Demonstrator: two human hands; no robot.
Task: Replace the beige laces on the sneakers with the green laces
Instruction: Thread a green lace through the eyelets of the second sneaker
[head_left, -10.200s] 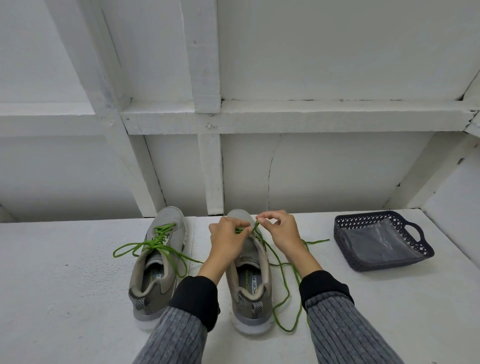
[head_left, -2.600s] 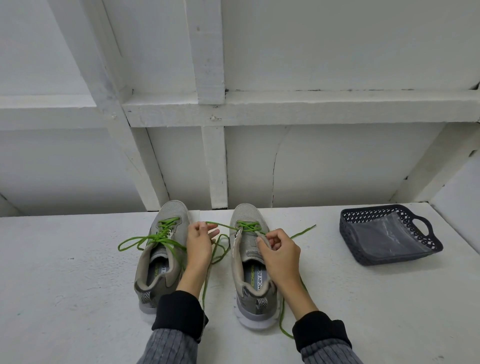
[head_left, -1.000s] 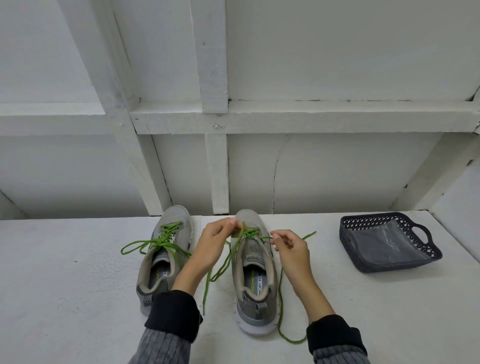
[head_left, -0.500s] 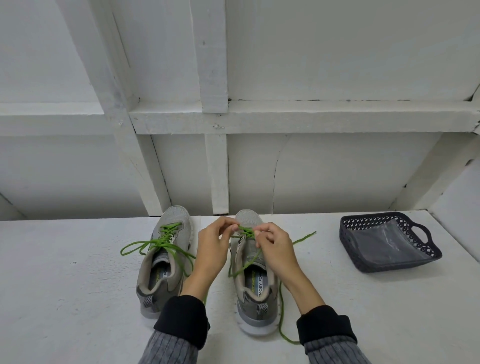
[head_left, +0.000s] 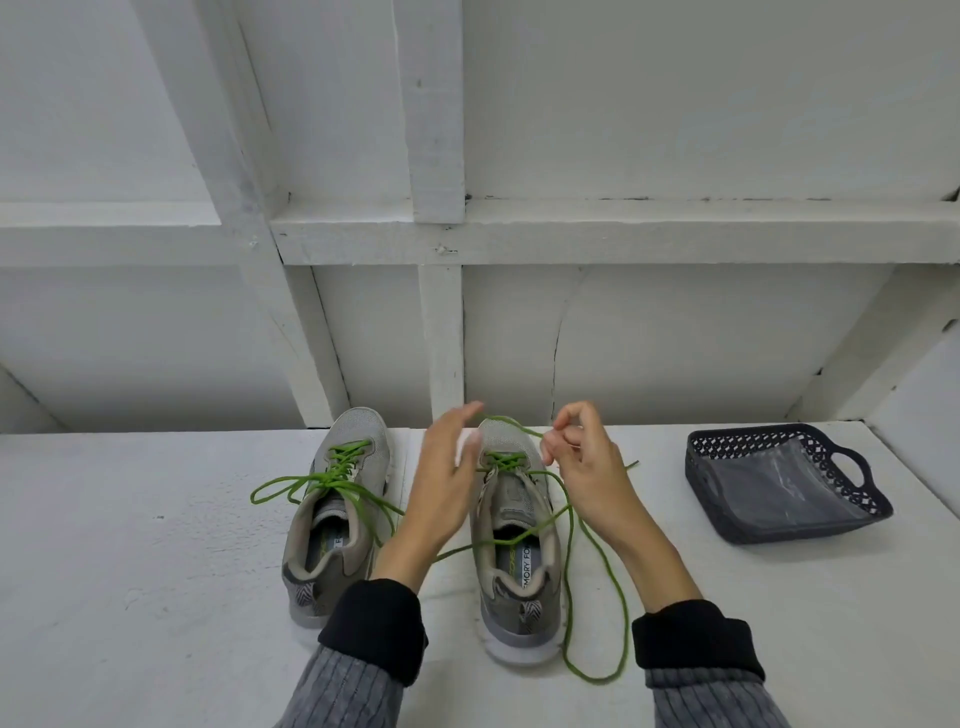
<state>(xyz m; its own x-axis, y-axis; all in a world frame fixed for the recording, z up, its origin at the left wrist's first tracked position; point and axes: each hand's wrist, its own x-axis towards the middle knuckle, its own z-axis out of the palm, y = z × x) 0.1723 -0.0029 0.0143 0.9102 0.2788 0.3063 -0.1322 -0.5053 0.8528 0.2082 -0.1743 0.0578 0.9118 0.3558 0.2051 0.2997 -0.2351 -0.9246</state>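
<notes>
Two grey sneakers stand side by side on the white surface, toes toward the wall. The left sneaker (head_left: 336, 512) carries a green lace with loose ends lying over it. The right sneaker (head_left: 514, 540) has a green lace (head_left: 571, 525) threaded through its lower eyelets, with long ends trailing across its opening and looping down its right side. My right hand (head_left: 584, 467) pinches a strand of that lace, pulled up above the toe. My left hand (head_left: 447, 467) hovers just left of the toe with straight, blurred fingers, holding nothing I can see.
A dark perforated plastic basket (head_left: 852, 525) with a handle sits at the right, holding a clear plastic bag. White wooden beams and a wall rise right behind the sneakers. The surface's right edge meets a side wall.
Half a second ago both hands pinched the lace together over the right sneaker's eyelets. My hands have drawn apart, the left has let go and spread its fingers, and the right has pulled a strand up and rightward.
</notes>
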